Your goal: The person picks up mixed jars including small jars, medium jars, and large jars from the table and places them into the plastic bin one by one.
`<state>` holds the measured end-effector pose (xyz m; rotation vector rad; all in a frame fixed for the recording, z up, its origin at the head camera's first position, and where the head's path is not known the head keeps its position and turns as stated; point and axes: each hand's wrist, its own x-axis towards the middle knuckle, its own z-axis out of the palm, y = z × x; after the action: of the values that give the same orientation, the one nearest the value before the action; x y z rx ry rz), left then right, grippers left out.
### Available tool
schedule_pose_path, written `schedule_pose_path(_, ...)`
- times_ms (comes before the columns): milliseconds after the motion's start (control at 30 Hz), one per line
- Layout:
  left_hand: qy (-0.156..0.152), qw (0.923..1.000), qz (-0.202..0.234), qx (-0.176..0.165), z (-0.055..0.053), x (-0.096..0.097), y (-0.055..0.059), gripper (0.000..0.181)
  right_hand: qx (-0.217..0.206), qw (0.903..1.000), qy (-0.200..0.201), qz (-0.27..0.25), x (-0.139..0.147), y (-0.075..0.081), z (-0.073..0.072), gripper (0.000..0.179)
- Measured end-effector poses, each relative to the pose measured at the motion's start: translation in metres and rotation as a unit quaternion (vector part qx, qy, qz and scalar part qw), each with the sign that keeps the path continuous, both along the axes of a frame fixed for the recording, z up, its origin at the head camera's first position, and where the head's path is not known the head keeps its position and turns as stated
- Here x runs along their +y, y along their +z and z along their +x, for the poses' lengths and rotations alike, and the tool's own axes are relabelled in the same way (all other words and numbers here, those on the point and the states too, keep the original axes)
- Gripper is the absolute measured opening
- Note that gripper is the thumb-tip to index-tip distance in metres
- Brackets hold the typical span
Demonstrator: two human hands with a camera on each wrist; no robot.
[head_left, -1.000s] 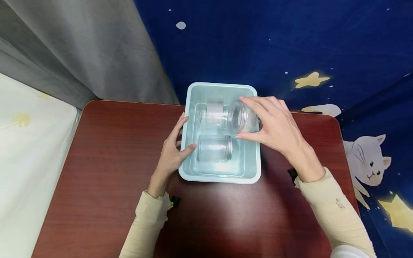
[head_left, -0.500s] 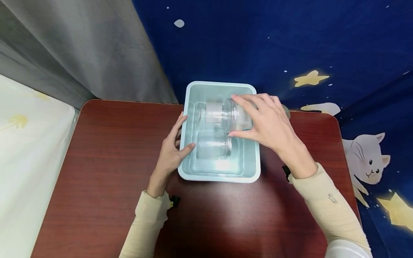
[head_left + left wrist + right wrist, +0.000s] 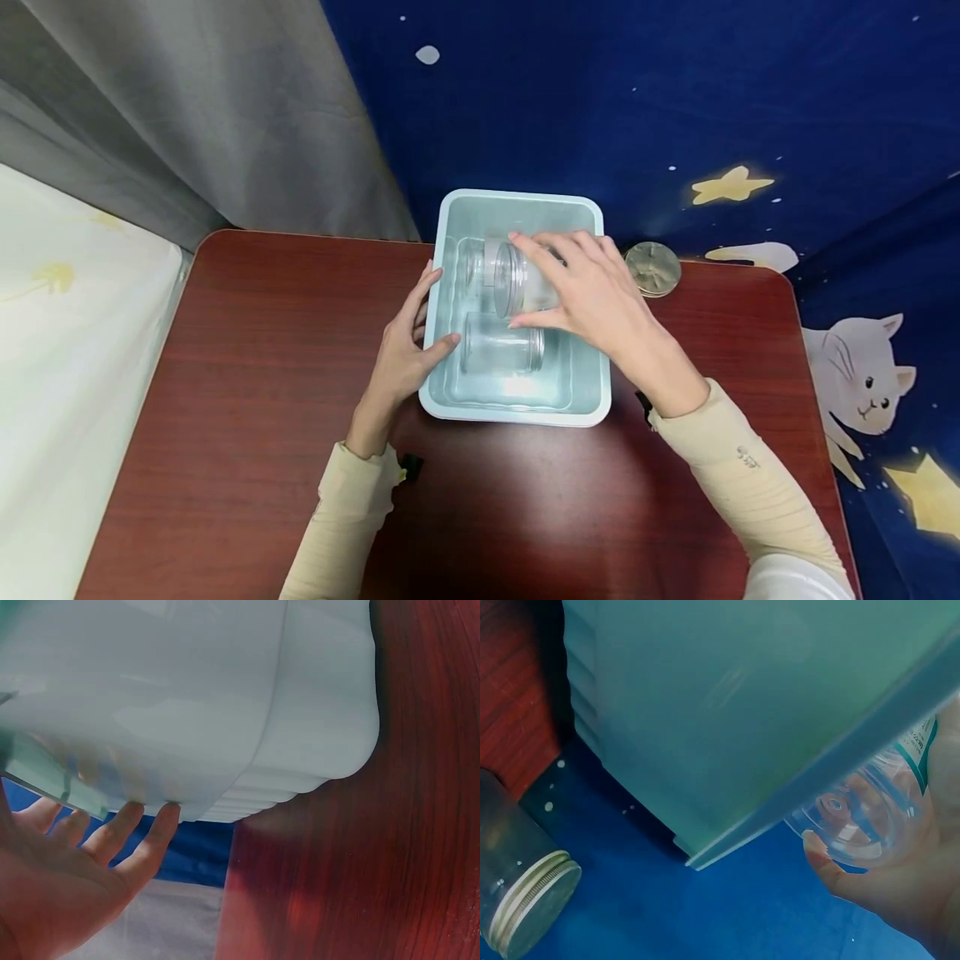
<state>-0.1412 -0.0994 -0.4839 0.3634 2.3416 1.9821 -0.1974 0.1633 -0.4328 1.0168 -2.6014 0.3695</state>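
Holding a jar in the curled right grip, over the tub; touching its side with the spread left grip.

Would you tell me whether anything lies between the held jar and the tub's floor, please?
Seemingly yes: seen from above, the held jar overlaps the far jar in the tub; that one may block a straight descent.

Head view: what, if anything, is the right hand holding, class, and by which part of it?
The right hand holds a clear jar around its side, near the ridged end.
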Motion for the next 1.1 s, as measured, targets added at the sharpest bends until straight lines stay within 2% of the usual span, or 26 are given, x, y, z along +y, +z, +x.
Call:
schedule_pose_path(333,0.001,1.0000,-0.007,-0.006,0.001,0.001,0.001,0.081,-0.050,0.9984,0.004,0.026,-0.003,-0.012,-0.004,0.092)
schedule_pose_path(533,-0.001,1.0000,-0.001,0.003,0.000,0.001,-0.001,0.080,-0.077,0.9966,0.008,0.026,-0.009,-0.018,-0.007,0.088)
schedule_pose_path(833,0.003,1.0000,-0.006,-0.001,0.000,0.002,-0.001,0.080,-0.069,0.9975,0.012,0.008,-0.012,-0.026,-0.008,0.093)
schedule_pose_path(1100,0.001,1.0000,0.001,-0.003,0.000,0.002,0.001,0.081,-0.059,0.9981,0.002,0.020,-0.017,-0.026,-0.010,0.094)
